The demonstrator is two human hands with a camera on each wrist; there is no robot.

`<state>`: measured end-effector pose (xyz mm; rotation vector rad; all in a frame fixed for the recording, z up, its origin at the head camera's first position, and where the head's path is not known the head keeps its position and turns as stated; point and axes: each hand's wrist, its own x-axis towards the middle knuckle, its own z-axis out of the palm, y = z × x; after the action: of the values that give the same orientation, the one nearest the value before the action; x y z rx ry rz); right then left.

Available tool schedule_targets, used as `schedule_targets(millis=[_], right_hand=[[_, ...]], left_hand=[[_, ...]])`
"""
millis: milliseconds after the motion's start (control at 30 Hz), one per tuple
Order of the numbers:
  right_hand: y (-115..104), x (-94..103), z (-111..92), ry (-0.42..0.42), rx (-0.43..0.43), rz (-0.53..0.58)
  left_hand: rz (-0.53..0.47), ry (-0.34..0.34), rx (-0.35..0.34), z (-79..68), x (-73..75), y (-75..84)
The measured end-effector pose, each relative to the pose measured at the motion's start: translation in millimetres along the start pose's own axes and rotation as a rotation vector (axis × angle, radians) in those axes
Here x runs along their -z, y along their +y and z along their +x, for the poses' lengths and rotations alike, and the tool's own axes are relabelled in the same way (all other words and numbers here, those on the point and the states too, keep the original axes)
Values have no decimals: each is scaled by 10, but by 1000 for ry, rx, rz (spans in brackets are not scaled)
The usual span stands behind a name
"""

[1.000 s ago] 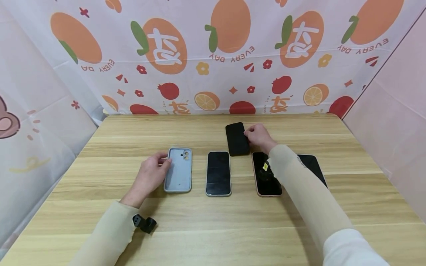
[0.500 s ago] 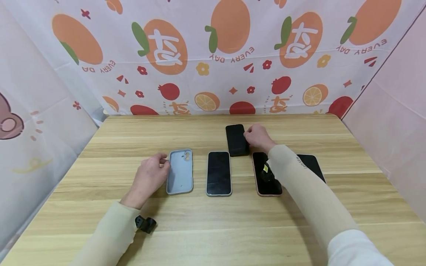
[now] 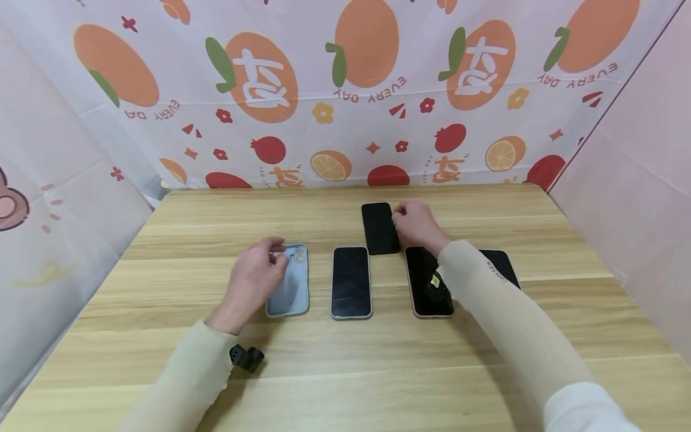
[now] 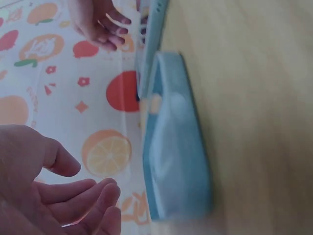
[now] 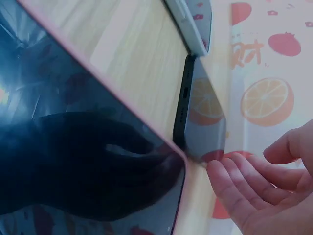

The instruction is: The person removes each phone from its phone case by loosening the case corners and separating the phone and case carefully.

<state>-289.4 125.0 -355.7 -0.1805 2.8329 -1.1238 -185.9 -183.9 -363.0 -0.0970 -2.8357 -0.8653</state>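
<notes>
A light blue phone case [image 3: 296, 287] lies hollow side up on the table, left of the phones. My left hand [image 3: 252, 271] hovers over its left edge with loosely bent fingers. In the left wrist view these fingers are apart from the case [image 4: 181, 156]. A bare black phone [image 3: 380, 228] lies face up at the back. Beside its right edge is my right hand [image 3: 417, 223], fingers slightly bent. The right wrist view has its fingertips at the phone's [image 5: 208, 110] near corner; whether they touch it, I cannot tell.
A phone with a pale rim [image 3: 351, 283] lies in the middle of the wooden table [image 3: 345, 372]. Under my right forearm are a pink-rimmed phone [image 3: 427, 307] and another dark phone [image 3: 503, 265]. A fruit-print curtain [image 3: 324, 72] hangs behind the table.
My left hand has let go of the blue case's left edge and moved right, over it. The case shifted slightly right at first. My right hand stays beside the black phone.
</notes>
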Motion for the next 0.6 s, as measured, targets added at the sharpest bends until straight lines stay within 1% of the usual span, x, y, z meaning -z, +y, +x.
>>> schedule_targets(millis=[133, 267, 467, 600], right_hand=[[-40, -17, -66, -9, 52, 35], [-112, -36, -183, -65, 94, 91], [-222, -78, -371, -201, 91, 194], [-236, -131, -468, -290, 97, 206]], left_hand=[[-66, -28, -31, 32, -52, 125], [-141, -68, -38, 56, -109, 215], [-229, -145, -18, 63, -200, 311], [-248, -188, 3, 58, -255, 358]])
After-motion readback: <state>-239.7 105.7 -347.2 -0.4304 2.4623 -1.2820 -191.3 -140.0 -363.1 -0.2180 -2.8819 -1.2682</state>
